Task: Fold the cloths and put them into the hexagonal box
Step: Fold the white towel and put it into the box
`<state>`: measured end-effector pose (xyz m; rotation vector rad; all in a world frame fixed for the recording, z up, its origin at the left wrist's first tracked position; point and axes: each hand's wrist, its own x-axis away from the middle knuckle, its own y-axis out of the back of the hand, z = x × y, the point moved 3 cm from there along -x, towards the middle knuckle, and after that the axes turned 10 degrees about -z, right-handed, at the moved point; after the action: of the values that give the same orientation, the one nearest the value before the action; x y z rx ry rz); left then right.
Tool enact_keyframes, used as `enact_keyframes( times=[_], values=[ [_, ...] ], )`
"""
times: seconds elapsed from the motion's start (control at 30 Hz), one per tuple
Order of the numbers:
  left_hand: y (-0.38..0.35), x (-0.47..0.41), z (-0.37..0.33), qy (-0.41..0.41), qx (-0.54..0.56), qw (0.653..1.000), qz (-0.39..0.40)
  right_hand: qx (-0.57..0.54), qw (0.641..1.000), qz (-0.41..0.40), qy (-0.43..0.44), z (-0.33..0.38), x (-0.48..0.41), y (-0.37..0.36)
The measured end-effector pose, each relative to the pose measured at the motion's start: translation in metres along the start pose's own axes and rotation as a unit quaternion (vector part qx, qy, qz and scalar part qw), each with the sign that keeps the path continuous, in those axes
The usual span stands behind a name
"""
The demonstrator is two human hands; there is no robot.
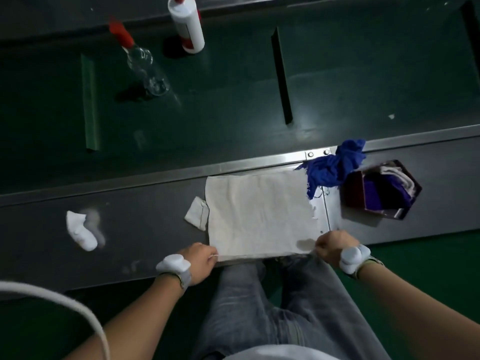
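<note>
A large white cloth (pixel 262 214) lies spread flat on the grey table ledge (pixel 130 203). My left hand (pixel 198 259) pinches its near left corner and my right hand (pixel 333 245) pinches its near right corner, both at the table's front edge. A crumpled blue cloth (pixel 332 165) lies at the white cloth's far right corner. Right of it stands the dark hexagonal box (pixel 350 189), holding folded purple and white cloths. A small folded white cloth (pixel 197 213) pokes out from under the big cloth's left edge.
A crumpled white piece (pixel 80 231) lies on the ledge to the left. Beyond a metal rail is a dark green belt (pixel 207 100) with a white bottle (pixel 185 23), a clear bottle with a red cap (pixel 140 58) and two dividers.
</note>
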<state>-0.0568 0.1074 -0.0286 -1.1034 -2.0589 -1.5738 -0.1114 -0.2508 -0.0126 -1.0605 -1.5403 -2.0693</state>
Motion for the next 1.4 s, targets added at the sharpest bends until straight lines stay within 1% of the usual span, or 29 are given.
enact_keyframes(
  times=[0.07,0.13,0.2,0.27,0.33,0.43,0.53,0.6,0.63,0.67,0.73,0.8,0.83,0.87,0.9,0.93,0.97,1.0,1.03,1.07,1.13,1.17,1.2,1.23,1.27,1.3,1.33,1.37,1.4],
  values=[
    [0.004,-0.020,-0.002,0.009,0.021,0.997,-0.077,-0.010,0.998,-0.064,-0.002,-0.001,-0.018,0.005],
    [0.025,-0.039,-0.007,0.024,0.021,0.984,-0.176,-0.031,0.989,-0.142,-0.002,0.006,-0.035,0.025],
    [0.042,-0.062,-0.009,0.042,0.021,0.969,-0.244,-0.052,0.979,-0.199,0.005,0.013,-0.061,0.039],
    [0.053,-0.088,-0.009,0.059,0.025,0.957,-0.282,-0.080,0.966,-0.245,0.001,0.019,-0.088,0.049],
    [0.054,-0.116,-0.005,0.076,0.024,0.948,-0.307,-0.098,0.958,-0.268,-0.012,0.019,-0.118,0.052],
    [0.052,-0.142,0.001,0.106,0.024,0.945,-0.307,-0.116,0.956,-0.268,-0.009,0.025,-0.146,0.054],
    [0.038,-0.146,-0.001,0.152,0.036,0.926,-0.343,-0.113,0.943,-0.312,0.019,0.029,-0.149,0.038],
    [0.029,-0.130,-0.008,0.151,0.062,0.911,-0.379,-0.108,0.934,-0.340,0.035,0.031,-0.134,0.024],
    [0.024,-0.119,-0.012,0.143,0.074,0.912,-0.376,-0.102,0.939,-0.327,0.038,0.032,-0.125,0.015],
    [0.015,-0.108,-0.013,0.148,0.074,0.921,-0.352,-0.085,0.949,-0.303,0.037,0.033,-0.116,0.005],
    [-0.003,-0.090,-0.012,0.202,0.046,0.941,-0.268,-0.048,0.961,-0.270,0.033,0.038,-0.100,-0.014],
    [-0.025,-0.081,-0.012,0.276,0.079,0.941,-0.177,-0.050,0.968,-0.244,0.034,0.043,-0.093,-0.032],
    [-0.034,-0.080,-0.013,0.320,0.139,0.924,-0.154,-0.081,0.973,-0.214,0.036,0.044,-0.095,-0.041],
    [-0.043,-0.080,-0.012,0.373,0.237,0.884,-0.151,-0.140,0.975,-0.173,0.029,0.044,-0.097,-0.048],
    [-0.050,-0.079,-0.011,0.430,0.359,0.813,-0.160,-0.217,0.966,-0.139,0.002,0.042,-0.099,-0.052],
    [-0.056,-0.080,-0.013,0.476,0.467,0.726,-0.168,-0.287,0.948,-0.132,-0.036,0.039,-0.102,-0.053],
    [-0.061,-0.081,-0.014,0.499,0.544,0.652,-0.171,-0.331,0.929,-0.149,-0.071,0.035,-0.104,-0.053],
    [-0.065,-0.085,-0.014,0.508,0.587,0.606,-0.175,-0.350,0.916,-0.171,-0.093,0.033,-0.106,-0.051],
    [-0.069,-0.088,-0.013,0.512,0.610,0.578,-0.179,-0.363,0.910,-0.176,-0.099,0.031,-0.109,-0.050],
    [-0.071,-0.093,-0.012,0.512,0.622,0.563,-0.183,-0.386,0.904,-0.156,-0.103,0.031,-0.113,-0.050],
    [-0.074,-0.099,-0.014,0.511,0.642,0.540,-0.189,-0.464,0.875,-0.074,-0.113,0.032,-0.118,-0.049],
    [-0.075,-0.102,-0.016,0.511,0.645,0.532,-0.199,-0.483,0.866,-0.065,-0.116,0.028,-0.120,-0.045],
    [-0.073,-0.103,-0.015,0.512,0.641,0.531,-0.211,-0.472,0.868,-0.100,-0.118,0.026,-0.124,-0.039],
    [-0.071,-0.103,-0.016,0.510,0.632,0.536,-0.230,-0.433,0.875,-0.175,-0.128,0.019,-0.127,-0.031],
    [-0.069,-0.103,-0.018,0.505,0.615,0.550,-0.253,-0.393,0.869,-0.265,-0.142,0.010,-0.127,-0.021],
    [-0.066,-0.102,-0.020,0.499,0.583,0.577,-0.280,-0.378,0.855,-0.322,-0.151,0.006,-0.125,-0.013],
    [-0.060,-0.099,-0.024,0.488,0.534,0.616,-0.312,-0.385,0.846,-0.341,-0.139,0.005,-0.123,-0.009],
    [-0.052,-0.096,-0.031,0.469,0.479,0.656,-0.348,-0.400,0.850,-0.321,-0.117,0.005,-0.124,-0.009],
    [-0.044,-0.093,-0.040,0.446,0.425,0.689,-0.382,-0.420,0.860,-0.278,-0.088,0.006,-0.125,-0.013]
  ],
)
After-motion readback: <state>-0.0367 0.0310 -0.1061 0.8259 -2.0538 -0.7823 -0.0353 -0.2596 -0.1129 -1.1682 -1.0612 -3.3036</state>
